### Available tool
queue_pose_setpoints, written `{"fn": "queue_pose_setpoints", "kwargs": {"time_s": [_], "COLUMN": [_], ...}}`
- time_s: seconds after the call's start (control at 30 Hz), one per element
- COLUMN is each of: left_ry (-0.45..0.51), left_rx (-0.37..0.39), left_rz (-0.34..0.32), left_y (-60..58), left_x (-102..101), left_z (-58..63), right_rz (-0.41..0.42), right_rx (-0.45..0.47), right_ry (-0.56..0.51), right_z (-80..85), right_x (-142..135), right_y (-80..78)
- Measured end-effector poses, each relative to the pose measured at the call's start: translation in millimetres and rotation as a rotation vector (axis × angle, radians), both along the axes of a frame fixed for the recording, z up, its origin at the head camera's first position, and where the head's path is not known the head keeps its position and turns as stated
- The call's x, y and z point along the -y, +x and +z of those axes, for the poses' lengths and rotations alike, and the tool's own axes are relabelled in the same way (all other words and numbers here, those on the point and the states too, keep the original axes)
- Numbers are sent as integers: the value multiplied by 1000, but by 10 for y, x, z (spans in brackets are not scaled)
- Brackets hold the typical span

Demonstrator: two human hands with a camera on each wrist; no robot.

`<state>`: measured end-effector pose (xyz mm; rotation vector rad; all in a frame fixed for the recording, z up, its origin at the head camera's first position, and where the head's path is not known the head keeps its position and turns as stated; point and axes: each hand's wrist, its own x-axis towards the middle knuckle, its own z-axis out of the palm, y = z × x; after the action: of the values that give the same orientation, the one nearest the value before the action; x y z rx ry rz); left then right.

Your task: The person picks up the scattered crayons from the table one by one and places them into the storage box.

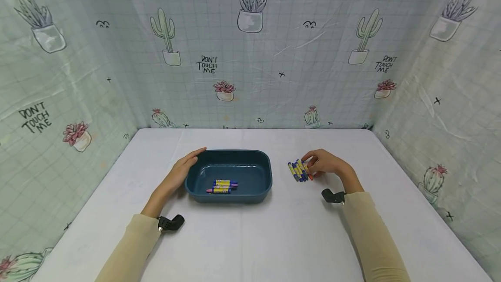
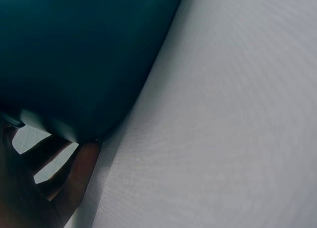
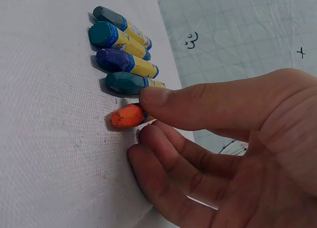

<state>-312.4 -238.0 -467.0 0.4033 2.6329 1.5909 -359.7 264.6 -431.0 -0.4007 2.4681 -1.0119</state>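
Observation:
A dark teal rectangular tray (image 1: 235,199) stands on the table, with several yellow-wrapped crayons (image 1: 222,186) lying in it, some with pink or purple tips. At the tray's left side rests my left hand (image 1: 179,172), its fingers fairly straight against the wall and rim. To the right of the tray, my right hand (image 1: 325,162) pinches an orange crayon (image 3: 128,115) between thumb and fingers; its tip is near the table surface. Beside it in a row lie a teal crayon (image 3: 125,83), a dark blue crayon (image 3: 114,60) and other green-toned crayons (image 3: 104,34).
White cloth covers the table (image 1: 250,243). A patterned curtain (image 1: 258,55) with plant drawings encloses the back and sides. Each wrist wears a black camera mount, one on the left (image 1: 171,222) and one on the right (image 1: 333,196).

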Motion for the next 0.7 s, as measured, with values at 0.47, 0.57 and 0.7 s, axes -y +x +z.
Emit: {"fn": "queue_pose_setpoints", "kwargs": {"time_s": [0.47,0.57,0.7], "left_ry": [-1,1,6], "left_rx": [0,-1,-3], "left_rz": [5,8,5], "left_y": [46,50,57], "left_x": [-13,-14,-16], "left_z": [29,31,33], "right_rz": [6,-6,-14], "right_rx": [9,15,22], "right_ry": [17,22,28], "right_z": [37,41,44], "right_x": [10,17,20], "right_y": [38,39,41]}}
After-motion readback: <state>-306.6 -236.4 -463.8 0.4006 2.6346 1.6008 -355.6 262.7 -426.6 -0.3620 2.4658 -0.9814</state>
